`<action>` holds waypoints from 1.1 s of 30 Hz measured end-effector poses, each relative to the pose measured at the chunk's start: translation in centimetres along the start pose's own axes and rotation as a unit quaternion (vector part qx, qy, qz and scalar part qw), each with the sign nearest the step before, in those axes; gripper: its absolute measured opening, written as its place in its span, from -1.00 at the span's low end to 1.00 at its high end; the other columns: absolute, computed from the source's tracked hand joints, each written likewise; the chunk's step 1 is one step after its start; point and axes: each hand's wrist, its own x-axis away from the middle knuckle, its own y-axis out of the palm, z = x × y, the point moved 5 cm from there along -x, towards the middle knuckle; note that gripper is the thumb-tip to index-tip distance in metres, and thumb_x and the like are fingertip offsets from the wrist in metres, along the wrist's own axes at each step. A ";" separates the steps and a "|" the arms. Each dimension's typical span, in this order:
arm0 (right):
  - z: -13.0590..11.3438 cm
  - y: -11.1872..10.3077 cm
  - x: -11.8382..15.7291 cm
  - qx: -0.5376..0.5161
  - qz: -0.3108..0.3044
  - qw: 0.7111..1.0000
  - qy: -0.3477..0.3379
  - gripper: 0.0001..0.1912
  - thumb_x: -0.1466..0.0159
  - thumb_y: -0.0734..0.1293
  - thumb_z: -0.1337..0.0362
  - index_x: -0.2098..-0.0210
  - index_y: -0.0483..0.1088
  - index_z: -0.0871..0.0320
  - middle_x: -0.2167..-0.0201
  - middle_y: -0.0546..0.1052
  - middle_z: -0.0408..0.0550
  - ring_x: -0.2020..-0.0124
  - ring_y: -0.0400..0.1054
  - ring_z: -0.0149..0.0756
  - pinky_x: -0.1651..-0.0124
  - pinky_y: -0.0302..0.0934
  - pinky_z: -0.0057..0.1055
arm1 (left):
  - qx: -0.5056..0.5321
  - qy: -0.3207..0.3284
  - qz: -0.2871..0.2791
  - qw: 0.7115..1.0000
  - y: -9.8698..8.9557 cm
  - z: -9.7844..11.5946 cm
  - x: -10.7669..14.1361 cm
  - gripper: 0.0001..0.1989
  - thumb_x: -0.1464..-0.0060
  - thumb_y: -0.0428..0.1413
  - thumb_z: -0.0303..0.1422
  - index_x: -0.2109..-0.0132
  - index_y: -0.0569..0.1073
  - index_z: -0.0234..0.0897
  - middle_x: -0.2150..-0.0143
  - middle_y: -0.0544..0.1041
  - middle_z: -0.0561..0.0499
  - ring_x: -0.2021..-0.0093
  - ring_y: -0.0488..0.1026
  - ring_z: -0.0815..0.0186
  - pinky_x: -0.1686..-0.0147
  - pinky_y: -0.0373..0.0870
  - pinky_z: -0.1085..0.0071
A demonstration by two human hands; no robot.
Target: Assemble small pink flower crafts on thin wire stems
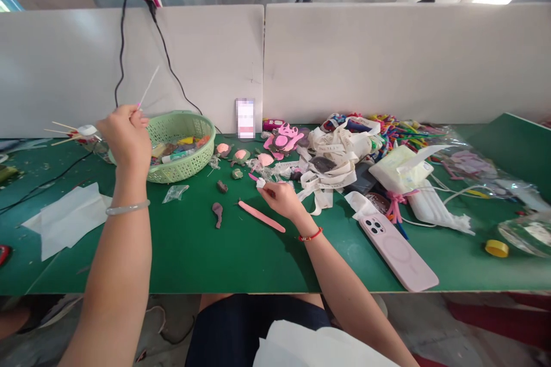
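Raised over the left part of the table, my left hand (129, 129) pinches a thin white strand (149, 87) that points up and to the right. My right hand (279, 198) is low over the middle, its fingers closed on a small white piece (260, 183); a pink tip (252, 176) sticks out beside it. Just below my right hand lies a long pink strip (262, 217). Left of the strip are a dark curved piece (217, 215) and a small dark lump (222, 186). Small turtle-like figures (241, 155) with pink backs sit behind.
A green basket (185, 169) of coloured pieces stands behind my left hand. White paper (71, 218) lies at left. A lit phone (245, 119) leans on the partition (344, 63). Tangled ribbons (340, 149), a tissue pack (400, 167) and a pink phone (398, 252) are at right.
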 end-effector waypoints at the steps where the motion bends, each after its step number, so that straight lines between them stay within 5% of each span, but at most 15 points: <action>1: 0.0 -0.1 0.0 -0.021 0.009 1.000 0.006 -0.64 -0.38 0.23 0.20 0.55 0.26 0.15 0.65 0.33 -0.15 0.58 0.12 -0.42 0.41 -0.04 -0.42 | 0.056 0.019 0.015 0.998 0.1 1.1 1.0 -0.66 -0.24 -0.05 -0.53 -0.03 0.54 -0.50 0.14 0.66 -0.19 0.15 0.63 0.28 0.01 0.51 0.31; 4: 0.4 -0.7 -0.1 -0.160 0.040 0.985 0.050 -0.62 -0.37 0.23 0.05 0.48 0.35 0.15 0.62 0.40 -0.13 0.60 0.17 -0.43 0.43 0.04 -0.43 | 0.259 0.003 -0.012 0.966 2.4 3.4 5.2 -0.71 -0.23 0.01 -0.46 0.00 0.53 -0.47 0.15 0.67 -0.19 0.16 0.64 0.28 0.06 0.57 0.33; 8: 1.1 -1.3 -0.2 -0.375 0.088 0.915 0.118 -0.48 -0.25 0.28 -0.20 0.23 0.46 0.15 0.40 0.56 -0.08 0.65 0.19 -0.50 0.52 0.14 -0.44 | 0.419 -0.108 -0.237 0.870 8.6 4.9 13.4 -0.68 -0.09 0.21 -0.15 0.13 0.57 -0.30 0.18 0.69 -0.13 0.16 0.66 0.17 0.04 0.60 0.20; 11: 1.7 -1.5 -0.4 -0.429 0.134 0.881 0.147 -0.42 -0.16 0.35 -0.25 0.16 0.46 0.15 0.38 0.55 -0.11 0.68 0.14 -0.55 0.56 0.13 -0.46 | 0.456 -0.172 -0.337 0.806 11.4 4.9 18.7 -0.56 0.08 0.31 -0.01 0.20 0.59 -0.28 0.24 0.69 -0.15 0.17 0.66 0.07 0.04 0.60 0.12; 14: 2.4 -1.5 -0.4 -0.424 0.158 0.876 0.165 -0.43 -0.12 0.37 -0.26 0.27 0.43 0.15 0.52 0.46 -0.18 0.69 0.12 -0.54 0.60 0.09 -0.46 | 0.457 -0.178 -0.420 0.763 12.7 5.1 21.5 -0.56 0.15 0.35 -0.01 0.24 0.60 -0.26 0.24 0.69 -0.15 0.17 0.66 0.02 0.06 0.61 0.10; 23: 2.8 -1.6 -0.3 -0.378 0.151 0.897 0.174 -0.38 -0.10 0.35 -0.33 0.52 0.36 0.15 0.69 0.40 -0.16 0.75 0.19 -0.49 0.66 0.06 -0.47 | 0.457 -0.187 -0.456 0.740 13.0 5.0 22.1 -0.58 0.15 0.37 -0.02 0.28 0.57 -0.26 0.27 0.69 -0.15 0.20 0.67 -0.01 0.05 0.61 0.03; 33: 3.4 -2.1 -0.2 -0.406 0.195 0.873 0.187 -0.35 -0.06 0.37 -0.35 0.62 0.34 0.15 0.75 0.34 -0.18 0.77 0.14 -0.50 0.69 0.05 -0.47 | 0.432 -0.184 -0.409 0.782 12.1 3.9 19.7 -0.54 0.18 0.39 -0.03 0.25 0.60 -0.32 0.31 0.69 -0.17 0.22 0.67 0.02 0.10 0.62 0.10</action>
